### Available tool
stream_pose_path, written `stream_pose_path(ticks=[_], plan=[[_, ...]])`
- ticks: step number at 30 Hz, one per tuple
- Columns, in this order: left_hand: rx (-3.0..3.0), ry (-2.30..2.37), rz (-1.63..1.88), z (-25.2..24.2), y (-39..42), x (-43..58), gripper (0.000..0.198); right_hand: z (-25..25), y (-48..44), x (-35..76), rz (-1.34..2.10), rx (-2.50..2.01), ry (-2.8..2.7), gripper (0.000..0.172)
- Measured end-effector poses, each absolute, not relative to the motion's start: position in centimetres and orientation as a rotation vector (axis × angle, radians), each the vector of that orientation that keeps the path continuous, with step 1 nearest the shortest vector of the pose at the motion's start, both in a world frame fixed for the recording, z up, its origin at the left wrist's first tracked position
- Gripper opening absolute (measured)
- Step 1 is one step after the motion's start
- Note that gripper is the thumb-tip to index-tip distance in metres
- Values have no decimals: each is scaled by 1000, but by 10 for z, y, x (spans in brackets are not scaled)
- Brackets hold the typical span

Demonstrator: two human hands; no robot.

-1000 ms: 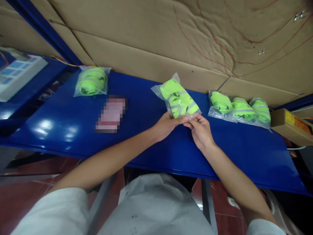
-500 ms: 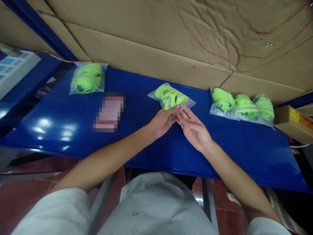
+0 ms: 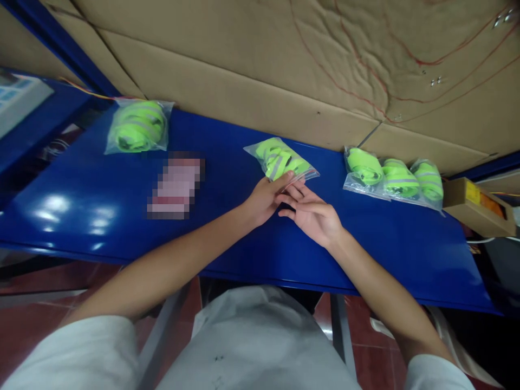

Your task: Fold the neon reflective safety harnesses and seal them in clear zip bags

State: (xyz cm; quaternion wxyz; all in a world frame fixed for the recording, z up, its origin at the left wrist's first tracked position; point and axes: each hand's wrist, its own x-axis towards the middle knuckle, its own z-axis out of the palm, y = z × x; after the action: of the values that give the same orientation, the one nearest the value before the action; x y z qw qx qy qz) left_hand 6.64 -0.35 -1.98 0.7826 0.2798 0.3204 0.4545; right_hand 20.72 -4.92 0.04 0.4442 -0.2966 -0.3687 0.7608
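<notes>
A clear zip bag [image 3: 278,157] with a rolled neon yellow-green reflective strap inside is near the back middle of the blue table. My left hand [image 3: 263,201] grips the bag's near edge, thumb on top. At the same edge is my right hand [image 3: 317,214], palm turned up and fingers stretched and apart. Its fingertips reach the bag's zip end, partly behind the plastic, and I cannot make out a grip there. To the left of my hands lies a pixelated pink-and-white item [image 3: 175,187].
Another bagged strap [image 3: 138,125] sits at the back left of the blue table [image 3: 227,238]. Three bagged rolls [image 3: 398,179] stand in a row at the right, beside an open cardboard box [image 3: 473,206]. A cardboard-covered wall [image 3: 244,81] rises behind.
My right hand's fingers have spread and drawn slightly away from the left hand. My left hand keeps its grip on the bag. The whole view has shifted slightly.
</notes>
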Motion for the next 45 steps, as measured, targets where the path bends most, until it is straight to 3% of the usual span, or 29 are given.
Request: stream_pose_path(ticks=[6, 8, 11, 13, 16, 21, 23, 26, 29, 34, 38, 45], plan=[[683, 646, 865, -20, -7, 71, 42, -11, -49, 203, 1657, -879, -1196, 68], [696, 581, 873, -19, -4, 68, 40, -14, -51, 211, 1381, -1055, -1443, 60], [649, 560, 890, -18, 2, 62, 32, -12, -53, 229, 802, -1243, -1672, 35], [613, 583, 838, -17, 4, 58, 30, -6, -51, 240, 516, -1254, -1750, 33], [593, 583, 772, -13, 3, 54, 29, 0, -43, 251, 367, -1254, -1905, 40], [869, 752, 683, 13, 2, 42, 50, 1, -36, 258, 377, -1227, -1841, 22], [1099, 907, 871, 29, 1, 34, 56, 5, -37, 259, 362, -1234, -1654, 18], [1440, 1005, 1297, 51, -6, 22, 48, 16, -42, 256, 476, -1239, -1493, 17], [1678, 894, 1230, 62, -16, 18, 70, 25, -49, 251, 680, -1185, -1416, 19], [1572, 922, 1129, 52, -26, 27, 28, 30, -53, 247, 900, -1147, -1280, 39], [1322, 982, 1202, 38, -17, 34, 32, 26, -43, 258, 982, -1191, -1310, 32], [1415, 988, 1099, 24, -1, 28, 32, 21, -33, 259, 1189, -1187, -1275, 44]])
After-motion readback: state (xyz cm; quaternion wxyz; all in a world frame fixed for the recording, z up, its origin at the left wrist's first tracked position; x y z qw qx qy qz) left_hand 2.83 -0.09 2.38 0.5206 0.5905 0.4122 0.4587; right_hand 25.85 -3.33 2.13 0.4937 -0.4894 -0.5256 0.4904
